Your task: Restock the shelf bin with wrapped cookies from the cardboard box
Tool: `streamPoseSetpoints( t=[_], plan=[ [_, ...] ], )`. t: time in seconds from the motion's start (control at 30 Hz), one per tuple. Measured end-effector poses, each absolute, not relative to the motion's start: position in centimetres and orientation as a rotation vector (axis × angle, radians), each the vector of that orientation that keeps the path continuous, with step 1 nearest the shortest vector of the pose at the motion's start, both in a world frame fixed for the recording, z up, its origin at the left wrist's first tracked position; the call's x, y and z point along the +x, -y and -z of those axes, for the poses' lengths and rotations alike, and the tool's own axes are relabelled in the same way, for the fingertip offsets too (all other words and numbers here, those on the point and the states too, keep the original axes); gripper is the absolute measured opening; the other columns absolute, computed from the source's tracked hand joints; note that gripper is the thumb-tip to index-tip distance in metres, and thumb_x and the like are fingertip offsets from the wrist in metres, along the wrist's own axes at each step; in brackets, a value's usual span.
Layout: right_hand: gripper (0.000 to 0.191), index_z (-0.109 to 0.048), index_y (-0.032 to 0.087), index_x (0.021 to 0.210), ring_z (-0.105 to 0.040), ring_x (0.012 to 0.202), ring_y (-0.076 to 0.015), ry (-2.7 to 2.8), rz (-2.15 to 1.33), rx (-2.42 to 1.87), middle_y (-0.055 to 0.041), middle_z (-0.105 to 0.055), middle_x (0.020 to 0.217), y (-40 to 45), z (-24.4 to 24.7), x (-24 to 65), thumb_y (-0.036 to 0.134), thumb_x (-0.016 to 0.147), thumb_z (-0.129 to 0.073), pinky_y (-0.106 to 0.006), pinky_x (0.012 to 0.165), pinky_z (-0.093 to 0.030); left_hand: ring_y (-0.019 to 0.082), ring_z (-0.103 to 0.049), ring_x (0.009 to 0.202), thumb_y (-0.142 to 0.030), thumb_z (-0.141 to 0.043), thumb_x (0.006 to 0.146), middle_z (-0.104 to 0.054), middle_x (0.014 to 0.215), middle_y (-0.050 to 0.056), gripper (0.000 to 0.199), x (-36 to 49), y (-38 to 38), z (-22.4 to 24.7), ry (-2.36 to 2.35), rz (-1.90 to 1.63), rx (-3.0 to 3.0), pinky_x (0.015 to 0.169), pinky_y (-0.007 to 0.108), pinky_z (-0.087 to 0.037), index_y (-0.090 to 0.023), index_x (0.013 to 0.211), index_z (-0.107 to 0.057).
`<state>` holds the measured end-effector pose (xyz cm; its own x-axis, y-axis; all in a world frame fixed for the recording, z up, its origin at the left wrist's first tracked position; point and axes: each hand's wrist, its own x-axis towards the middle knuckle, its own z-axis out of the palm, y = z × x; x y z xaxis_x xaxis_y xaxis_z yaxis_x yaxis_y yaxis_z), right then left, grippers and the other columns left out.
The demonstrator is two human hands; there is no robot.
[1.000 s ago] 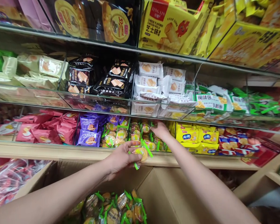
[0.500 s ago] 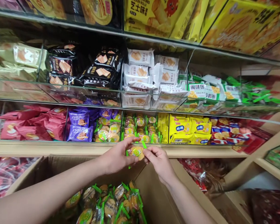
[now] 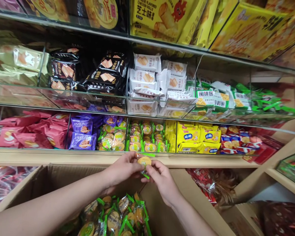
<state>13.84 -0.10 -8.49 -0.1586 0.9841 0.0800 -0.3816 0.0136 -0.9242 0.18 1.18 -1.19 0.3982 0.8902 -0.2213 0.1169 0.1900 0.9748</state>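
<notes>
Between my two hands is a round wrapped biscuit (image 3: 144,161) in a clear packet with green ends. My left hand (image 3: 123,170) pinches it from the left, and my right hand (image 3: 159,177) grips its right side with thumb and fingers. Both hands are held over a cardboard box (image 3: 71,173), just in front of the wooden shelf edge. Inside the box lies a heap of the same wrapped biscuits (image 3: 114,220). Similar biscuit packets (image 3: 147,137) stand in rows in a glass compartment right behind my hands.
Purple packets (image 3: 82,136) and red packets (image 3: 34,134) fill compartments to the left; yellow packets (image 3: 199,137) sit to the right. Glass dividers and a glass front edge bound the shelf. Above are black packets (image 3: 108,75) and white packets (image 3: 145,78).
Both hands have dropped slightly. The biscuit packet has turned, so its green end strips now lie above and below it, and my right hand has shifted its grip lower.
</notes>
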Motion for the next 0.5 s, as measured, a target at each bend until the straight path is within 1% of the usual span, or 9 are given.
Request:
streamPoseSetpoints(
  t=[0.07, 0.13, 0.23, 0.37, 0.5],
  plan=[
    [0.029, -0.057, 0.016, 0.086, -0.059, 0.065, -0.0138, 1.114, -1.427, -0.842, -0.0013, -0.059, 0.074, -0.05, 8.21, 14.15, 0.040, 0.071, -0.062, -0.026, 0.054, -0.051, 0.013, -0.054, 0.071, -0.035, -0.064, 0.066, -0.061, 0.081, 0.000, 0.031, -0.13, -1.46, 0.94, -1.082, -0.733, 1.337, 0.065, 0.025, -0.042, -0.017, 0.090, -0.056],
    [0.030, -0.058, 0.016, 0.088, -0.059, 0.061, -0.0135, 1.163, -1.382, -0.851, -0.0022, -0.061, 0.074, -0.26, 8.07, 14.38, 0.039, 0.070, -0.063, -0.025, 0.051, -0.049, 0.011, -0.053, 0.065, -0.039, -0.063, 0.066, -0.060, 0.073, -0.001, 0.029, -0.45, -1.76, 0.83, -1.108, -0.755, 1.380, 0.063, 0.025, -0.042, -0.015, 0.081, -0.056],
    [0.030, -0.058, 0.016, 0.090, -0.057, 0.061, -0.0122, 1.157, -1.300, -0.845, -0.0025, -0.062, 0.076, -0.47, 8.13, 14.47, 0.035, 0.067, -0.066, -0.023, 0.052, -0.049, 0.010, -0.053, 0.058, -0.039, -0.066, 0.064, -0.058, 0.065, -0.002, 0.030, -0.67, -1.94, 0.93, -1.106, -0.761, 1.308, 0.063, 0.026, -0.043, -0.014, 0.074, -0.054],
    [0.031, -0.056, 0.017, 0.092, -0.056, 0.068, -0.0117, 1.101, -1.256, -0.848, -0.0024, -0.061, 0.081, -0.39, 8.14, 14.53, 0.032, 0.067, -0.067, -0.021, 0.053, -0.048, 0.010, -0.057, 0.065, -0.031, -0.073, 0.058, -0.059, 0.071, -0.002, 0.032, -0.54, -1.59, 1.09, -1.046, -0.836, 1.112, 0.068, 0.027, -0.047, -0.015, 0.073, -0.051],
    [0.034, -0.057, 0.018, 0.095, -0.056, 0.073, -0.0134, 1.126, -1.279, -0.845, -0.0037, -0.061, 0.089, -0.20, 7.99, 14.70, 0.032, 0.066, -0.067, -0.025, 0.061, -0.050, 0.011, -0.058, 0.068, -0.027, -0.074, 0.057, -0.061, 0.073, -0.001, 0.033, -0.41, -1.27, 1.03, -1.011, -0.836, 1.028, 0.071, 0.027, -0.048, -0.016, 0.074, -0.048]
  ],
)
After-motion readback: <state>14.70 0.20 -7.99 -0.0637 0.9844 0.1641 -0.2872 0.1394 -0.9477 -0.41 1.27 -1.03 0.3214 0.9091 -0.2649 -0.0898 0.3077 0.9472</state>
